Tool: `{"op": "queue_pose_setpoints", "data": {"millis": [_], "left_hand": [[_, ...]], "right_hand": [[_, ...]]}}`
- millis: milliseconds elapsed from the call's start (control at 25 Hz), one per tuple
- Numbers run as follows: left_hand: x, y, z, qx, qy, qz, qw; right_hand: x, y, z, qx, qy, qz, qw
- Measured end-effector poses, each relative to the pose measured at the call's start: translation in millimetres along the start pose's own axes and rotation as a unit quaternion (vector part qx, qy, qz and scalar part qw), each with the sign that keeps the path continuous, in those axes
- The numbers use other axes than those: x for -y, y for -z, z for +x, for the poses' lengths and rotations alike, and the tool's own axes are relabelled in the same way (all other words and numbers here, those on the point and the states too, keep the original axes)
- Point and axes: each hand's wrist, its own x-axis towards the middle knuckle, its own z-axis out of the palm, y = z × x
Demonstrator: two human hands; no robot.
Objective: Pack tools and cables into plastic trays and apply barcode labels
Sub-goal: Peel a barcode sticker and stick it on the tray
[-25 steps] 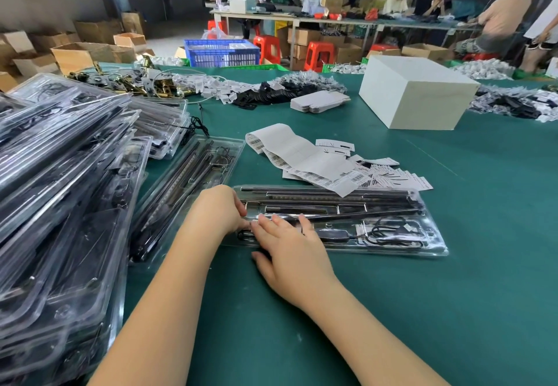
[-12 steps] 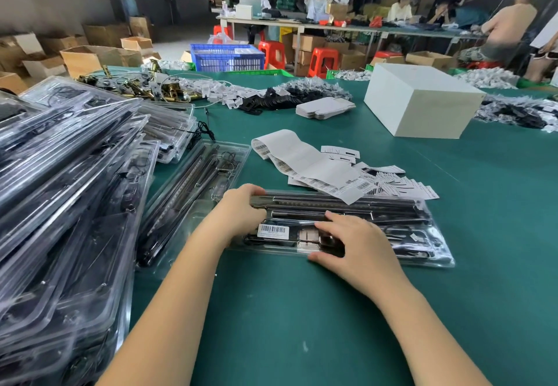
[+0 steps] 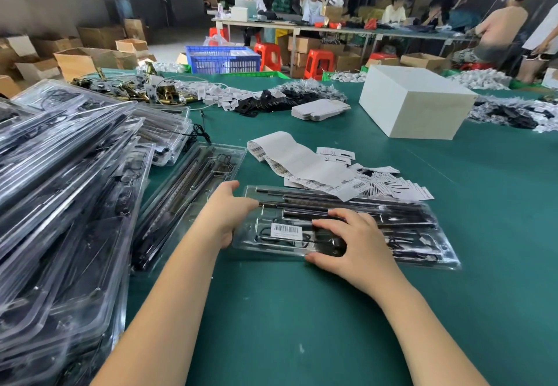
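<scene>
A clear plastic tray (image 3: 422,228) packed with black rods and a coiled cable lies on the green table in front of me. A white barcode label (image 3: 286,230) is stuck on its lid near the left end. My left hand (image 3: 225,216) grips the tray's left end, thumb on top and fingers curled round the edge. My right hand (image 3: 353,240) lies flat on the lid just right of the label, fingers spread and thumb against the near rim.
A tall heap of packed trays (image 3: 60,204) fills the left side, with one more packed tray (image 3: 193,192) beside my left hand. A strip of barcode labels (image 3: 302,165) and loose slips (image 3: 392,186) lie behind the tray. A white box (image 3: 413,101) stands at the far right.
My right hand slid right along the lid and uncovered the barcode label now stuck there. My left hand shifted from the lid's top to the tray's left end.
</scene>
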Motion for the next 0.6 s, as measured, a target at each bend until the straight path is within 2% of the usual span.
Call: {"op": "queue_pose_setpoints", "data": {"millis": [80,200,360,440,520,600], "left_hand": [[-1.0,-0.6,-1.1,0.005,0.013,-0.022,1.000],[-5.3,-1.4,-3.3,0.013,0.023,-0.075,0.997],[-15.2,3.2,-6.3,0.031,0.041,-0.244,0.968],[-17.8,0.9,-6.5,0.022,0.008,-0.300,0.954],[-15.2,-7.1,-6.1,-0.025,-0.068,-0.250,0.965],[-6.2,-18.4,-7.2,-0.066,-0.141,-0.127,0.980]], "right_hand": [[2.4,4.7,-1.4,0.013,0.004,-0.004,1.000],[5.0,17.8,-1.8,0.040,0.041,-0.082,0.995],[2.8,60.8,-2.8,-0.060,0.021,-0.087,0.994],[6.1,87.9,-0.7,-0.147,0.022,-0.077,0.986],[6.7,120.7,9.4,-0.238,0.042,-0.075,0.967],[-5.4,156.1,28.9,-0.284,0.017,-0.072,0.956]]}}
